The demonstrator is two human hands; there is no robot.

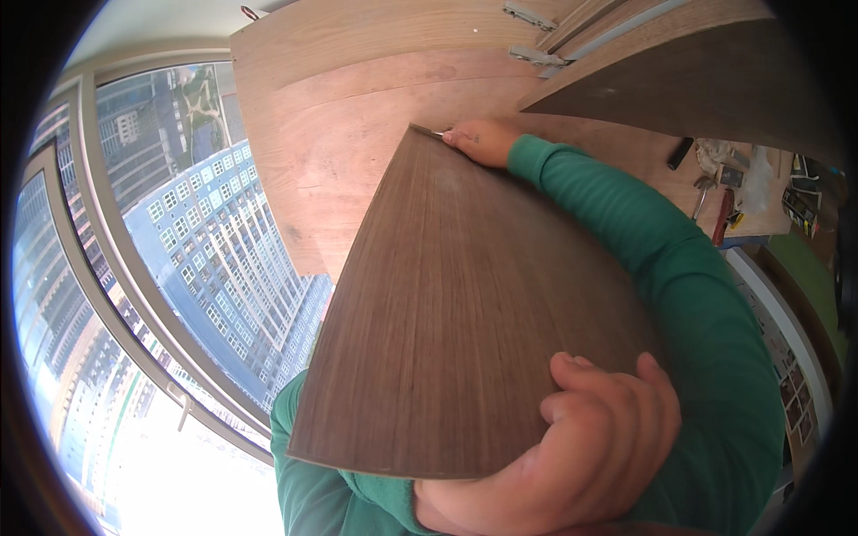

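A long dark brown wood-veneer panel (429, 304) slants across the middle of the view, its far end narrower in the picture. At that far end my right hand (478, 141) is closed on the panel's edge, with a small silvery item by the thumb that I cannot make out; my green sleeve runs along the panel's right side. My left hand (594, 429) comes from below and is wrapped over the near end, fingers curled on the panel's face. Behind the panel stands a pale plywood surface (331, 107).
Another dark panel (679, 80) juts in at the upper right, beside metal hinge-like fittings (532, 54). Tools and scraps, including a red-handled tool (722, 214), lie on the plywood at the right. A tall window (188, 223) fills the left side, with buildings outside.
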